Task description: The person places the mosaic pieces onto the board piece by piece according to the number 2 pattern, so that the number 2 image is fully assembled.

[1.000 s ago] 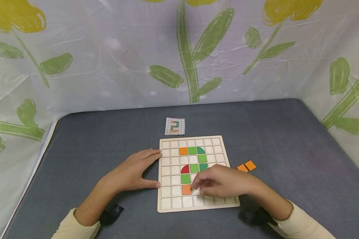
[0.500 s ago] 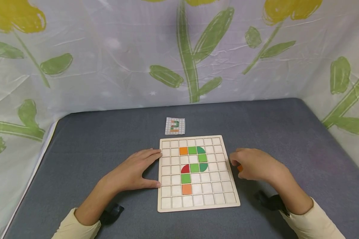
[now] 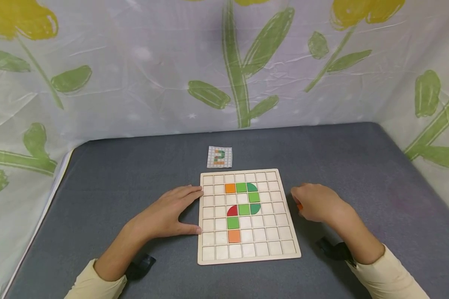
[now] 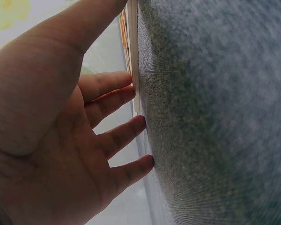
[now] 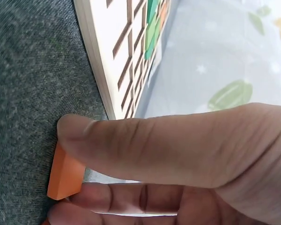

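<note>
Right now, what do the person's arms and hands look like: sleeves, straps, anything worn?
Both hands are bare: no gloves, rings or markings show on the left hand or the right hand. Each forearm is uncovered down to a pale cream sleeve, pushed back from the wrist. A small black device, seemingly a wrist-worn camera mount, sits under each wrist. No cables are visible.
</note>
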The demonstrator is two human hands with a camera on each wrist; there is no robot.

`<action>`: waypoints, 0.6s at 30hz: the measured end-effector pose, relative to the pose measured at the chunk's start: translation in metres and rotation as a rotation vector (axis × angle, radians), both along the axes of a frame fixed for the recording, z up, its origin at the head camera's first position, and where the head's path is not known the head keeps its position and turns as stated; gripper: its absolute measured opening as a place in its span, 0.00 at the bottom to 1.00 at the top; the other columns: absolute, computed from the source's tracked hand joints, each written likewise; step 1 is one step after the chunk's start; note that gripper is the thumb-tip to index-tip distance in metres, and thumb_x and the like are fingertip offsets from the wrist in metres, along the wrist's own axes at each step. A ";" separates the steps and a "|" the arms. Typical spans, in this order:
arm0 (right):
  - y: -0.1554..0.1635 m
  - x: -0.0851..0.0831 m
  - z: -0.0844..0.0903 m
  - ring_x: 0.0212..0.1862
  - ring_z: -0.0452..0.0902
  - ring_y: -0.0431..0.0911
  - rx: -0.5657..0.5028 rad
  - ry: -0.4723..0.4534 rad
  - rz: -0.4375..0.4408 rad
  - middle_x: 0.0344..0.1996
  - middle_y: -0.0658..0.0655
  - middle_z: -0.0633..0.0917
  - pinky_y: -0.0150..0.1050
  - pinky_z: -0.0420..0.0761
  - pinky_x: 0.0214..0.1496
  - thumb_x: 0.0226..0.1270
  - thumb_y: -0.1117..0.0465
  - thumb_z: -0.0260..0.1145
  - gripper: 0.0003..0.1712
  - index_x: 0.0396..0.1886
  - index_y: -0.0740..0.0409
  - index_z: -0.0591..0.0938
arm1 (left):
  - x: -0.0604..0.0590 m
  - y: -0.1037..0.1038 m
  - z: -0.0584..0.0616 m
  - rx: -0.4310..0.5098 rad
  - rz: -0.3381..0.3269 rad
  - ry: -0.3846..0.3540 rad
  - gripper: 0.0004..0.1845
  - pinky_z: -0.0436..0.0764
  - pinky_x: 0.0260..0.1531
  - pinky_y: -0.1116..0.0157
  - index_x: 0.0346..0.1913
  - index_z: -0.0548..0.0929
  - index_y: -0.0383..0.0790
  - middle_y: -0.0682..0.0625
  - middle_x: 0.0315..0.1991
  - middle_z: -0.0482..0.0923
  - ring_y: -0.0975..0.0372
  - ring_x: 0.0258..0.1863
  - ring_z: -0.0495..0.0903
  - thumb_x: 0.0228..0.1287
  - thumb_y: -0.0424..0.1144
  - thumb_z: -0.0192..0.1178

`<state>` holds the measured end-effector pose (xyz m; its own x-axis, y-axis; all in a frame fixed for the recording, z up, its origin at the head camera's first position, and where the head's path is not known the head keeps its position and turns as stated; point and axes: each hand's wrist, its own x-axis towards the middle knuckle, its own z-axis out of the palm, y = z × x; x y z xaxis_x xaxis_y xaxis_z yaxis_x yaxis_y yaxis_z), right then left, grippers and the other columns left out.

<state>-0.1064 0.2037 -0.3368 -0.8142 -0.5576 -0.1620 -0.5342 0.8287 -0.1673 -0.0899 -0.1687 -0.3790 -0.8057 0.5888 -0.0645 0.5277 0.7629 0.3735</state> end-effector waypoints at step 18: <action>0.000 -0.005 0.000 0.24 0.60 0.38 -0.160 -0.242 0.141 0.18 0.46 0.68 0.31 0.62 0.25 0.38 0.80 0.59 0.18 0.18 0.51 0.72 | 0.000 0.000 0.001 0.000 -0.004 0.000 0.51 0.57 0.58 0.51 0.68 0.59 0.44 0.52 0.66 0.56 0.57 0.64 0.54 0.43 0.69 0.59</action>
